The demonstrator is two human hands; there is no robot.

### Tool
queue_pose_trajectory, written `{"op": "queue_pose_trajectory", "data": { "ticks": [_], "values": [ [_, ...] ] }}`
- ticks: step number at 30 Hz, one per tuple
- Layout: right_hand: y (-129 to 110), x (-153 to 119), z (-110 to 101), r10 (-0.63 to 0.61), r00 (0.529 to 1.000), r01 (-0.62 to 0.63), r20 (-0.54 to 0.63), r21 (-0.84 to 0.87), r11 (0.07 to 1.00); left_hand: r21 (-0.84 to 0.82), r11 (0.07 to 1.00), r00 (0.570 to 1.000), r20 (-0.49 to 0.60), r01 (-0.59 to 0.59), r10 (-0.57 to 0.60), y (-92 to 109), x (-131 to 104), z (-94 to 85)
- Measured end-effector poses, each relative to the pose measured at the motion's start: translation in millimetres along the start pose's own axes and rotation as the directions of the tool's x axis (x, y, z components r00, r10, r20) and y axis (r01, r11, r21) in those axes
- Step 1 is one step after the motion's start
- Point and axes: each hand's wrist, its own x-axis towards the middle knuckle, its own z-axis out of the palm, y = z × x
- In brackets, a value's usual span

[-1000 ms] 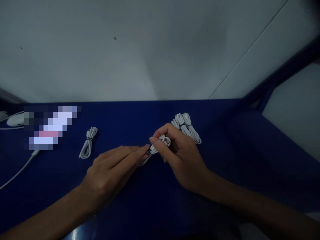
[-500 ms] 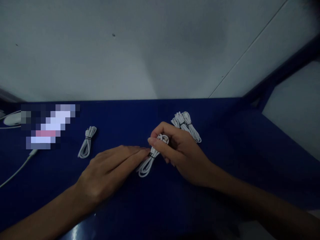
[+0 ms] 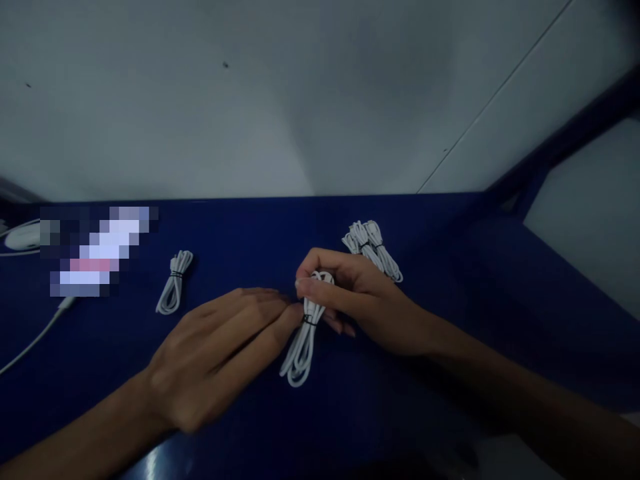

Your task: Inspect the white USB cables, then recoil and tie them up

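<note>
In front of me a coiled white cable [image 3: 301, 357] is bound at its middle by a black tie [image 3: 309, 319]. My right hand [image 3: 350, 287] pinches its upper end between thumb and fingers, and the loops hang down toward me. From the left, my left hand [image 3: 220, 353] reaches in with its fingers close together. Its thumb tip presses on the cable beside the tie; its other fingertips are partly hidden.
Several tied white cables [image 3: 373, 247] lie bunched behind my right hand. Another tied white cable [image 3: 174, 283] rests on the blue table [image 3: 240, 233] at left. Beyond it are a blurred-out lit device [image 3: 107, 250] with a white cord [image 3: 37, 340], and a pale wall [image 3: 260, 120].
The held cable has turned more upright, its lower loops swinging toward me. My right hand has shifted slightly left, and my left hand has rotated a little while staying against the cable.
</note>
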Motion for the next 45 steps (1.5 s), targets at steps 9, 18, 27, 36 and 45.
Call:
{"op": "queue_pose_trajectory", "data": {
  "ticks": [9, 18, 27, 36, 45],
  "values": [
    [-2, -2, 3, -0.156, 0.983, 0.147, -0.095, -0.1, 0.984, -0.341, 0.894, 0.95, 0.21, 0.292, -0.23, -3, 27, -5.9],
    [6, -2, 2, -0.223, 0.975, 0.222, 0.003, 0.064, 0.973, -0.597, 0.28, 0.659, 0.657, 0.752, -0.367, 4, 36, -8.2],
    [5, -4, 3, -0.19, 0.982, 0.191, -0.018, 0.034, 0.981, -0.608, 0.346, 0.7, 0.617, 0.714, -0.359, 4, 34, -8.1],
    [4, -3, 3, -0.235, 0.972, 0.236, -0.021, 0.051, 0.97, -0.648, 0.219, 0.677, 0.638, 0.729, -0.367, -3, 30, -3.3],
    [5, -3, 3, -0.282, 0.956, 0.283, -0.078, -0.007, 0.959, -0.677, 0.095, 0.66, 0.661, 0.73, -0.359, -6, 27, -1.6]
  ]
}}
